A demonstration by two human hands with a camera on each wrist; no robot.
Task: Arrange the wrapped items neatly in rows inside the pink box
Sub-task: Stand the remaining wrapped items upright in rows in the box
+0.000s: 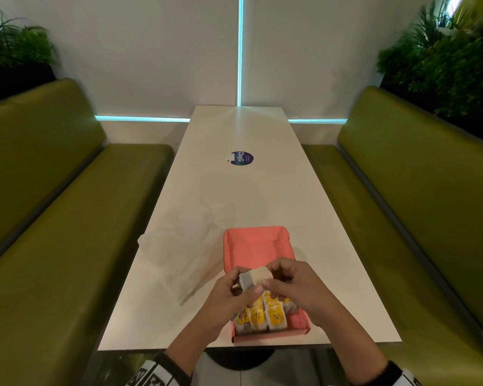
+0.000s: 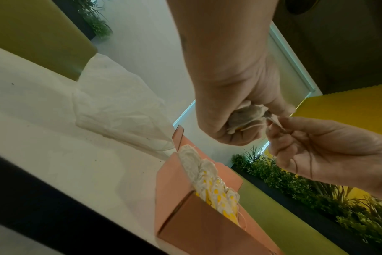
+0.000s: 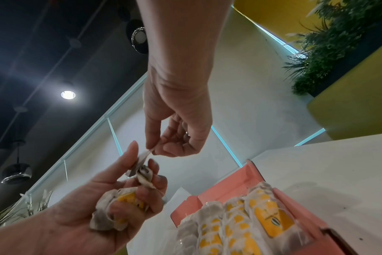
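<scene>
The wrapped items (image 1: 258,316) are small, light, soft packets in thin papery wrap with yellow labels; they look easily crumpled, so each is best taken by its flat sides or by a free corner of the wrapper rather than squeezed. Most of them stand on edge in close rows at the near end of the pink box (image 1: 253,240), which sits open on the white counter (image 1: 234,190) near its front edge, its far half bare. The left hand (image 1: 229,299) is raised above the box with fingers curled round a bunch of packets (image 3: 118,203), its grip full and fairly tight, thumb stretched upward. The right hand (image 1: 293,285) hovers just beside it, wrist bent down, thumb and forefinger pinching the thin edge of one packet (image 3: 145,155) that sticks out of the bunch, a narrow grip. The person seems to be drawing a single packet free to set it into a row. A crumpled clear plastic bag (image 1: 176,243) lies on the counter to the left of the box.
</scene>
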